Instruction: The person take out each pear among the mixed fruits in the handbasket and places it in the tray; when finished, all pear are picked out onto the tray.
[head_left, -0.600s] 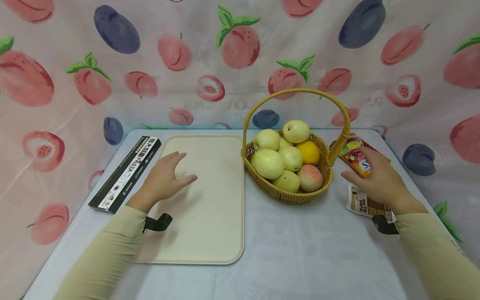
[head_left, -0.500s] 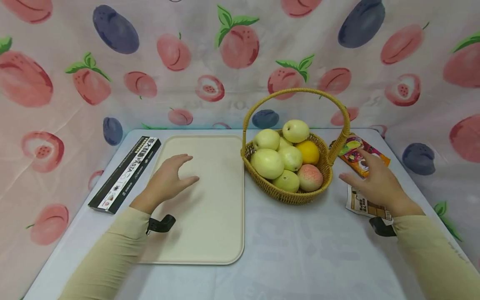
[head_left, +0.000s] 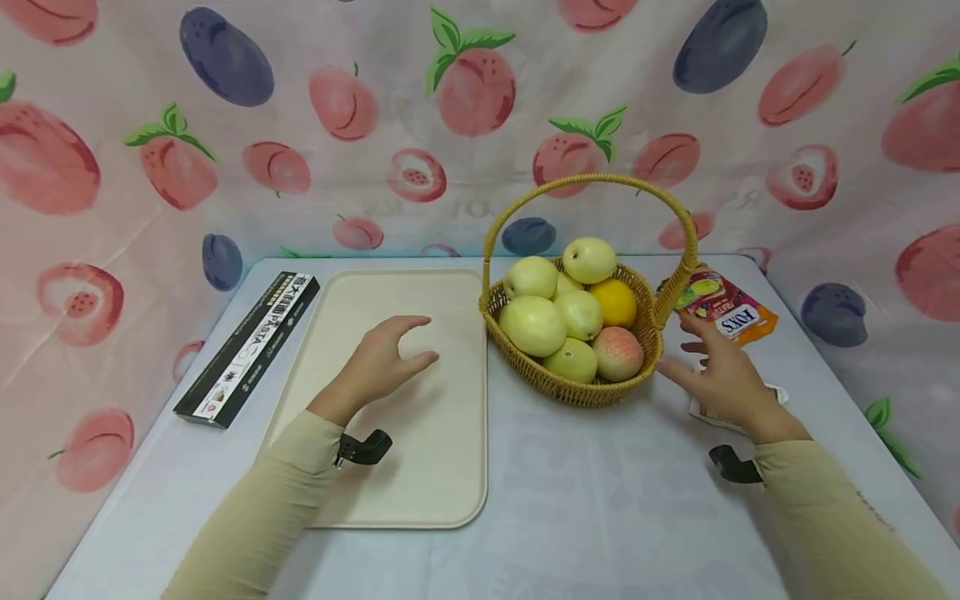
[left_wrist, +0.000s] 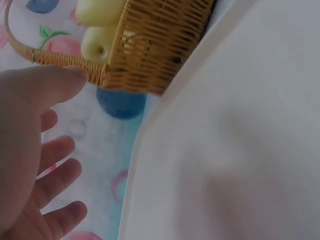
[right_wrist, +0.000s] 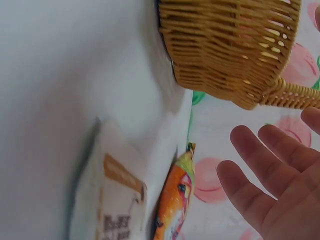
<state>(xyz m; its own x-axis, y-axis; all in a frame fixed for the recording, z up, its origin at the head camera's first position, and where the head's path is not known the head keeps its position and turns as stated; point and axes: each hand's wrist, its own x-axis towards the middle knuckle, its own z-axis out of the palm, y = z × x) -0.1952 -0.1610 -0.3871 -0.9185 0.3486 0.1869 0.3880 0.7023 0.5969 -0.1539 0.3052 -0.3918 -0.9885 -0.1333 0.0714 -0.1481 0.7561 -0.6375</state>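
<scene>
A wicker basket (head_left: 555, 385) with a tall arched handle stands right of the table's middle. Inside it lie several pale green fruits (head_left: 533, 326), an orange (head_left: 617, 302) and a peach (head_left: 618, 353). My left hand (head_left: 375, 367) hovers over the beige tray (head_left: 450, 467), fingers spread and thumb apart, holding nothing. Close to the basket's right side, my right hand (head_left: 723, 379) hangs in the air with parted fingers; in the right wrist view nothing lies in it. Whether any finger touches the basket I cannot tell.
A black and white pasta box (head_left: 249, 348) lies left of the tray. Behind my right hand is a colourful Fox's candy bag (head_left: 731, 308). A white and brown packet (right_wrist: 117, 195) lies partly hidden under that hand. A fruit-patterned cloth (head_left: 300, 217) hangs behind the table.
Both hands have moved inward toward the basket, the left one to the right over the tray, the right one to the left. More of the candy bag shows now. The basket has stayed put.
</scene>
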